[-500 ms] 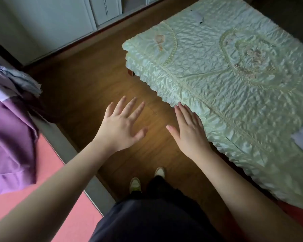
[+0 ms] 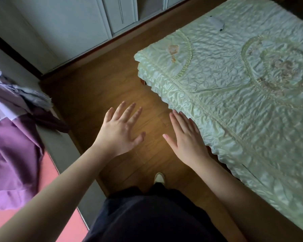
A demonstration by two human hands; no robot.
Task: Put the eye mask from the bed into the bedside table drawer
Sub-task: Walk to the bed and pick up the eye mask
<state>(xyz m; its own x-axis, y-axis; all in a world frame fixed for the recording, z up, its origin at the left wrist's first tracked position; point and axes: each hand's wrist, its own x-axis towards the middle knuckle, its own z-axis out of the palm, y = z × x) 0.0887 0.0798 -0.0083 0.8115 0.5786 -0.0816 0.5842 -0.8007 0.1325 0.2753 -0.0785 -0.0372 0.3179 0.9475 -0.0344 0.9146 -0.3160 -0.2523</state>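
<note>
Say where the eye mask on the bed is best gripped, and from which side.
Pinch the eye mask across its pale middle, coming from above. It lies flat on the bedspread near the far edge, small dark bits at both ends. Either open hand would do; finer detail is too small to tell.

A brown wooden floor [image 2: 98,88] runs through the middle of the room, brightest in a warm patch near its centre; pale grey cupboard doors [image 2: 87,23] line the far wall above a dark skirting board [image 2: 147,21]; to the left, purple cloth [image 2: 9,154] lies rumpled beside a pink surface [image 2: 47,180] with a grey edge [image 2: 63,151]; the light is dim overall.
</note>
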